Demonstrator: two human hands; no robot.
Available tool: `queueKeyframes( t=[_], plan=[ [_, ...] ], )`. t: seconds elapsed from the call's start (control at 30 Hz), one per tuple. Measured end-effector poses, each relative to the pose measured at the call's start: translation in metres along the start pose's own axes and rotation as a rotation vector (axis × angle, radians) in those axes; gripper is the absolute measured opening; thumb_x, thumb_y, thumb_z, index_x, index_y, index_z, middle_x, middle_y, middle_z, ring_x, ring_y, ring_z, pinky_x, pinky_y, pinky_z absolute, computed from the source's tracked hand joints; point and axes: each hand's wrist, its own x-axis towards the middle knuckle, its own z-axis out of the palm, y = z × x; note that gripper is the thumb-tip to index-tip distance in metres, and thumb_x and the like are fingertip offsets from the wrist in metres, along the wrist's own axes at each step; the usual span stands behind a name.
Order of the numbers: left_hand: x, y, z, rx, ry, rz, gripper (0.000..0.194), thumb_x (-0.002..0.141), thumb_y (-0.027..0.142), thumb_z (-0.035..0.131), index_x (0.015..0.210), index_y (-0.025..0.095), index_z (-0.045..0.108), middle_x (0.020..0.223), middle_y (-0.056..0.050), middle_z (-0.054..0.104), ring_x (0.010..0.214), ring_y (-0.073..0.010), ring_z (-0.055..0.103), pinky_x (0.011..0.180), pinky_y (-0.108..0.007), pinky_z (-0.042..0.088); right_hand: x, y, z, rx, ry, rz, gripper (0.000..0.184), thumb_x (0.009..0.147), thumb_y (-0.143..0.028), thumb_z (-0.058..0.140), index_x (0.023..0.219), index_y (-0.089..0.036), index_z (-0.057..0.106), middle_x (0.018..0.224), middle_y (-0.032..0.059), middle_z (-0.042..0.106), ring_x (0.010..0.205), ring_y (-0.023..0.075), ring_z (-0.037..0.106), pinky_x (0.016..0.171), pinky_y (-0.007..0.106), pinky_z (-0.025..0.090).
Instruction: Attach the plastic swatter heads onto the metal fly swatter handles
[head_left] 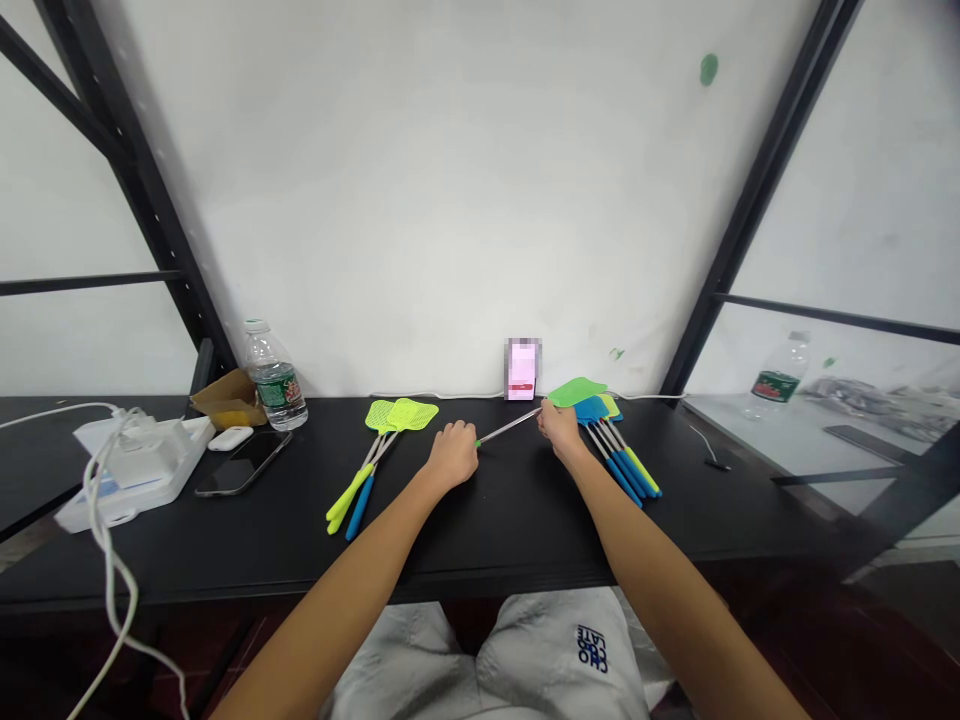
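Observation:
A green fly swatter [576,391] with a thin metal rod is held level between both hands, above the black table. My left hand [454,453] is closed around its handle, which the fingers hide almost wholly. Near the green head, my right hand [559,424] grips the other end of the rod. Just right of that hand lies a bundle of fly swatters [626,465] with blue and yellow-green handles, their heads partly covered. To the left of my left hand rests another group of fly swatters [367,470], with yellow-green heads and yellow and blue handles.
A lit phone [523,370] leans on the wall at the back. On the left are a water bottle [277,380], a dark phone [244,464], a white case [230,439], a cardboard box [229,398] and a power strip [142,475] with cables. Black frame posts [750,200] flank the table.

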Motion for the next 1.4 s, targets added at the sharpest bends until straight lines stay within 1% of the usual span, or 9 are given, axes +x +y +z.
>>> queueKeyframes(
  t=[0.1, 0.37, 0.77, 0.97, 1.07, 1.13, 1.23, 1.33, 1.4],
  plan=[
    [0.001, 0.0, -0.001, -0.052, 0.037, 0.012, 0.017, 0.09, 0.016, 0.042, 0.099, 0.016, 0.058, 0.11, -0.013, 0.06, 0.102, -0.0251, 0.056, 0.085, -0.036, 0.042, -0.002, -0.003, 0.001, 0.033, 0.059, 0.027, 0.031, 0.076, -0.018, 0.051, 0.054, -0.023, 0.03, 0.039, -0.0051, 0.034, 0.034, 0.0054, 0.027, 0.033, 0.02, 0.016],
    [0.002, 0.004, 0.002, -0.292, 0.122, 0.054, 0.013, 0.092, 0.018, 0.043, 0.099, 0.019, 0.054, 0.101, -0.008, 0.065, 0.092, -0.0197, 0.06, 0.077, -0.03, 0.041, -0.011, -0.006, 0.009, 0.076, -0.068, 0.029, 0.031, 0.075, -0.023, 0.056, 0.056, -0.022, 0.03, 0.041, -0.006, 0.035, 0.034, 0.0043, 0.027, 0.033, 0.018, 0.015],
    [-0.002, 0.006, 0.002, -0.286, 0.202, 0.081, 0.01, 0.092, 0.022, 0.044, 0.097, 0.02, 0.054, 0.094, -0.006, 0.067, 0.084, -0.0194, 0.061, 0.07, -0.028, 0.039, -0.019, -0.006, 0.018, 0.094, -0.166, 0.073, 0.033, 0.076, -0.027, 0.057, 0.055, -0.022, 0.031, 0.042, -0.0058, 0.036, 0.033, 0.004, 0.026, 0.035, 0.019, 0.012],
    [-0.002, 0.011, 0.007, -0.29, 0.178, 0.126, 0.019, 0.096, 0.03, 0.04, 0.091, 0.02, 0.055, 0.08, -0.005, 0.066, 0.074, -0.0182, 0.062, 0.065, -0.027, 0.037, -0.03, -0.003, 0.025, 0.036, -0.373, 0.119, 0.033, 0.077, -0.034, 0.059, 0.056, -0.02, 0.039, 0.043, -0.0047, 0.04, 0.036, 0.0052, 0.032, 0.035, 0.018, 0.017],
    [-0.003, 0.013, 0.005, -0.273, 0.154, 0.114, 0.023, 0.097, 0.033, 0.038, 0.092, 0.02, 0.057, 0.08, -0.006, 0.066, 0.073, -0.0187, 0.062, 0.064, -0.027, 0.036, -0.033, -0.001, 0.028, 0.027, -0.442, 0.157, 0.035, 0.078, -0.04, 0.06, 0.057, -0.019, 0.042, 0.044, -0.0042, 0.042, 0.037, 0.0057, 0.035, 0.035, 0.018, 0.019],
    [-0.003, 0.013, 0.003, -0.271, 0.141, 0.093, 0.026, 0.097, 0.035, 0.038, 0.093, 0.02, 0.058, 0.083, -0.007, 0.067, 0.075, -0.0189, 0.063, 0.065, -0.027, 0.037, -0.033, -0.001, 0.028, 0.03, -0.445, 0.174, 0.039, 0.08, -0.044, 0.059, 0.057, -0.019, 0.042, 0.045, -0.0038, 0.042, 0.037, 0.0058, 0.036, 0.035, 0.018, 0.019],
    [-0.003, 0.013, 0.002, -0.276, 0.128, 0.069, 0.028, 0.097, 0.037, 0.037, 0.093, 0.02, 0.059, 0.085, -0.007, 0.068, 0.076, -0.0187, 0.063, 0.066, -0.026, 0.038, -0.03, -0.002, 0.027, 0.038, -0.38, 0.185, 0.04, 0.08, -0.047, 0.059, 0.058, -0.019, 0.042, 0.045, -0.0041, 0.042, 0.036, 0.0058, 0.035, 0.034, 0.018, 0.018],
    [-0.002, 0.014, 0.003, -0.277, 0.124, 0.073, 0.027, 0.097, 0.036, 0.037, 0.093, 0.02, 0.059, 0.086, -0.007, 0.068, 0.077, -0.0187, 0.063, 0.066, -0.027, 0.038, -0.029, -0.003, 0.027, 0.053, -0.3, 0.154, 0.036, 0.078, -0.042, 0.064, 0.061, -0.02, 0.041, 0.045, -0.0063, 0.04, 0.036, 0.0051, 0.033, 0.035, 0.017, 0.017],
    [-0.002, 0.014, 0.004, -0.273, 0.124, 0.079, 0.027, 0.098, 0.036, 0.037, 0.094, 0.02, 0.059, 0.086, -0.007, 0.068, 0.076, -0.0189, 0.063, 0.066, -0.027, 0.038, -0.03, -0.003, 0.027, 0.056, -0.324, 0.136, 0.035, 0.077, -0.039, 0.064, 0.062, -0.02, 0.04, 0.045, -0.007, 0.039, 0.036, 0.0047, 0.031, 0.035, 0.017, 0.016]
  ],
)
